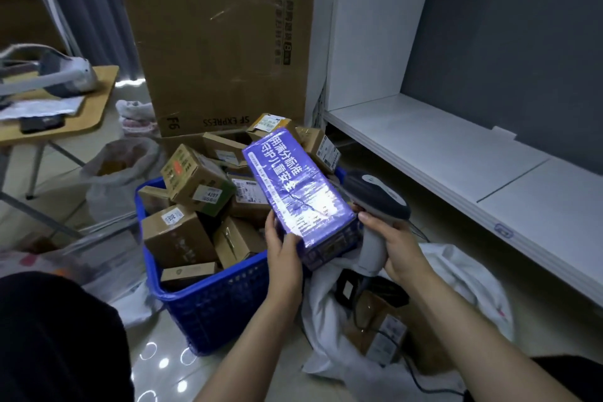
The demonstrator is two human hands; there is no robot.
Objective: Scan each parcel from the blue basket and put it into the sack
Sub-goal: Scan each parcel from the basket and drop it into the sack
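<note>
Fingers [290, 240] of the left hand [284, 248] were curled round the near end of the purple parcel [293, 192], held above the blue basket [208, 300]. The right hand [391, 238] was wrapped on the scanner [375, 202] grip, head just beside the parcel at its 3 o'clock. No barcode was seen on the top face (probably underneath), so the parcel should be rotated until a label faced the scanner. Counted: one parcel held, roughly ten cardboard boxes [182, 235] in the basket, one sack [326, 303] at the basket's 4 o'clock, one brown box [378, 326] seen inside it.
</note>
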